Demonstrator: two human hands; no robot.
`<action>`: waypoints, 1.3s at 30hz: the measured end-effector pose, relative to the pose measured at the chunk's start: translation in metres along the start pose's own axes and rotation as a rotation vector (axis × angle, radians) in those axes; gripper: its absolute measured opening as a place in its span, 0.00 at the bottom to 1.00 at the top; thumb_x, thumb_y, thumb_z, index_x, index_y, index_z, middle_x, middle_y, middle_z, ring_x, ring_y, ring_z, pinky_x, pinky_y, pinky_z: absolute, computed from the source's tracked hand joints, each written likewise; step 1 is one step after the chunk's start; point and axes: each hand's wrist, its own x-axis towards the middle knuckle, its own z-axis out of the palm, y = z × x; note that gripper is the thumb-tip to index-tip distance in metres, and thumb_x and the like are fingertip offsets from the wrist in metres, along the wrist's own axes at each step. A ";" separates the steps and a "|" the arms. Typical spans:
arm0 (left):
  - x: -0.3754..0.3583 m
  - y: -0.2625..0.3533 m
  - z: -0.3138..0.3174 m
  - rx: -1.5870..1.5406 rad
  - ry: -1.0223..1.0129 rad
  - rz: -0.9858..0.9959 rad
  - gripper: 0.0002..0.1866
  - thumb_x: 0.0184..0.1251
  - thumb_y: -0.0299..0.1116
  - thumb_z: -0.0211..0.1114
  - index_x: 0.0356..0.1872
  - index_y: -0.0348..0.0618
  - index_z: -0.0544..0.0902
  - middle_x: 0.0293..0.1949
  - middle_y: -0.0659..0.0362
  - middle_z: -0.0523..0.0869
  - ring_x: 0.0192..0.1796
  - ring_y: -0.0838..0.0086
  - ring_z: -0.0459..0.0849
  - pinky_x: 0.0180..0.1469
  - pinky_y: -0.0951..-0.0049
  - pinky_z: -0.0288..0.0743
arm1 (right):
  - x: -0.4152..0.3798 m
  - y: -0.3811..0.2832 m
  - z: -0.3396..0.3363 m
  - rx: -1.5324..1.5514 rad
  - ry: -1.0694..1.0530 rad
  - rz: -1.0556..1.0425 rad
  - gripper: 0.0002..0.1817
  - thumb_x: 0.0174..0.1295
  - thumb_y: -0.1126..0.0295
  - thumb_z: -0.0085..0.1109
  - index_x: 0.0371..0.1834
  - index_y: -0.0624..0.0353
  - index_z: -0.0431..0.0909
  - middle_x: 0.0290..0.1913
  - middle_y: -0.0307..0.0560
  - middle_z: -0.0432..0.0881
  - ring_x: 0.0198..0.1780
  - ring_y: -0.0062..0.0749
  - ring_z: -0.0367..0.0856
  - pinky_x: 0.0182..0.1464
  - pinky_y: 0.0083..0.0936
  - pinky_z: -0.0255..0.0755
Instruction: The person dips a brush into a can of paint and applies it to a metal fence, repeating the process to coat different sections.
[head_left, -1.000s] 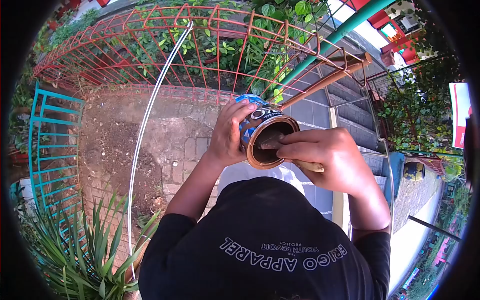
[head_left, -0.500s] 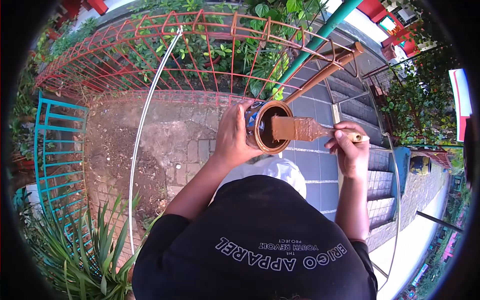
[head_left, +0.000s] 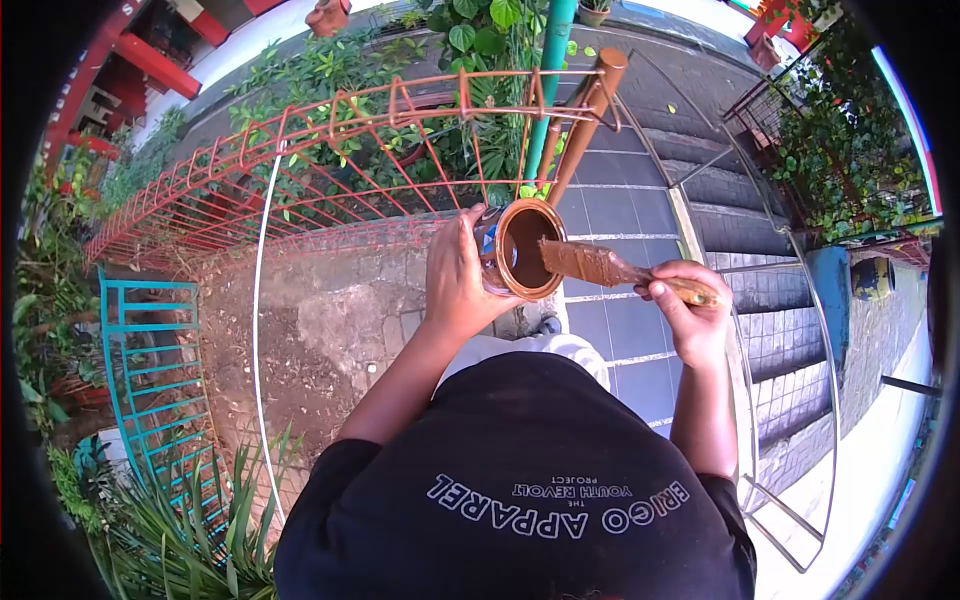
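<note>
My left hand [head_left: 452, 285] is wrapped round the side of a paint can [head_left: 537, 294], which is tilted with its mouth facing my right. Brown paint coats the can's rim and inner wall, and a bit of the blue and white label shows beside my fingers. My right hand [head_left: 694, 312] is closed on the wooden handle of a paintbrush [head_left: 592, 264]. Thick brown paint covers its bristles and ferrule. The brush points left, its bristle tip overlapping the can's mouth in this view.
Ahead curves a red wire fence [head_left: 330, 130], meeting a brown post [head_left: 588, 125] and a green pole [head_left: 551, 90]. On the right are steps [head_left: 780, 290] with a metal railing [head_left: 832, 400]. A teal metal gate [head_left: 150, 330] and spiky-leaved plants [head_left: 190, 520] are at left.
The brush has turned from showing its broad face to a slanted, narrower side, and its handle end sits a little lower. The view has shifted, so the fence and post appear further left.
</note>
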 end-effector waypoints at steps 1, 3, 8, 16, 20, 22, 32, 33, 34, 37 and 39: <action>0.004 0.004 0.005 -0.003 0.000 -0.004 0.83 0.31 0.52 0.91 0.81 0.33 0.37 0.68 0.36 0.73 0.63 0.42 0.79 0.63 0.44 0.73 | 0.003 -0.003 -0.011 0.032 0.007 0.004 0.06 0.65 0.82 0.67 0.44 0.68 0.84 0.39 0.50 0.88 0.40 0.32 0.90 0.45 0.25 0.84; 0.011 0.012 0.014 -0.004 -0.002 -0.017 0.83 0.31 0.53 0.91 0.81 0.33 0.37 0.68 0.36 0.73 0.63 0.42 0.79 0.63 0.44 0.73 | 0.009 -0.007 -0.028 0.101 0.017 0.014 0.06 0.64 0.82 0.68 0.43 0.68 0.84 0.39 0.49 0.89 0.41 0.31 0.90 0.46 0.24 0.83; 0.022 0.026 0.035 0.024 -0.016 -0.028 0.83 0.31 0.51 0.92 0.82 0.35 0.36 0.68 0.36 0.73 0.63 0.42 0.79 0.63 0.44 0.73 | 0.027 0.003 -0.051 -0.016 -0.023 0.008 0.06 0.64 0.82 0.68 0.43 0.68 0.85 0.39 0.48 0.89 0.42 0.29 0.89 0.46 0.22 0.82; 0.028 0.023 0.041 0.028 -0.008 -0.032 0.81 0.34 0.52 0.90 0.82 0.36 0.37 0.66 0.37 0.73 0.61 0.43 0.79 0.61 0.43 0.73 | 0.051 0.013 -0.056 0.226 0.128 0.121 0.08 0.66 0.76 0.67 0.45 0.67 0.82 0.34 0.48 0.87 0.32 0.29 0.89 0.39 0.23 0.83; 0.031 0.001 0.041 -0.012 0.011 -0.005 0.81 0.34 0.51 0.90 0.82 0.36 0.38 0.67 0.38 0.73 0.61 0.42 0.78 0.61 0.43 0.72 | 0.054 0.015 -0.027 0.195 0.200 0.165 0.07 0.66 0.75 0.68 0.43 0.66 0.81 0.33 0.48 0.86 0.30 0.28 0.87 0.37 0.23 0.83; 0.035 -0.016 0.035 -0.014 0.020 0.013 0.81 0.34 0.52 0.90 0.82 0.36 0.38 0.66 0.38 0.74 0.62 0.42 0.78 0.62 0.44 0.73 | 0.055 0.017 -0.022 0.168 0.256 0.158 0.08 0.66 0.75 0.69 0.43 0.66 0.81 0.32 0.48 0.86 0.29 0.28 0.87 0.36 0.22 0.82; 0.032 -0.123 -0.019 -0.379 -0.049 -0.025 0.86 0.28 0.55 0.91 0.81 0.33 0.33 0.69 0.37 0.71 0.66 0.44 0.77 0.68 0.46 0.70 | 0.047 0.059 0.094 0.893 0.556 0.306 0.08 0.68 0.68 0.65 0.44 0.59 0.82 0.31 0.47 0.87 0.27 0.33 0.86 0.31 0.27 0.83; 0.030 -0.133 -0.019 -0.454 -0.071 -0.032 0.86 0.29 0.56 0.90 0.81 0.33 0.32 0.68 0.38 0.72 0.67 0.45 0.77 0.70 0.47 0.68 | 0.044 0.066 0.104 1.003 0.591 0.368 0.07 0.68 0.67 0.65 0.44 0.58 0.82 0.31 0.47 0.88 0.28 0.32 0.87 0.32 0.27 0.84; 0.027 -0.140 -0.020 -0.506 -0.101 -0.062 0.85 0.31 0.56 0.90 0.81 0.34 0.32 0.69 0.39 0.72 0.68 0.47 0.76 0.73 0.47 0.65 | 0.042 0.069 0.116 1.010 0.598 0.400 0.07 0.69 0.65 0.63 0.43 0.55 0.84 0.29 0.41 0.89 0.28 0.26 0.86 0.34 0.24 0.80; 0.023 -0.162 -0.024 -0.576 -0.235 -0.053 0.83 0.33 0.58 0.89 0.80 0.35 0.34 0.70 0.43 0.71 0.70 0.50 0.75 0.78 0.47 0.56 | 0.028 0.090 0.144 1.213 0.685 0.417 0.06 0.68 0.67 0.63 0.43 0.54 0.84 0.32 0.46 0.89 0.30 0.29 0.87 0.33 0.25 0.83; 0.013 -0.166 -0.020 -0.813 -0.295 -0.096 0.79 0.37 0.58 0.88 0.81 0.39 0.37 0.73 0.45 0.67 0.73 0.53 0.72 0.82 0.48 0.48 | 0.020 0.105 0.155 1.279 0.778 0.400 0.06 0.68 0.66 0.64 0.43 0.53 0.84 0.33 0.46 0.89 0.30 0.29 0.87 0.33 0.25 0.83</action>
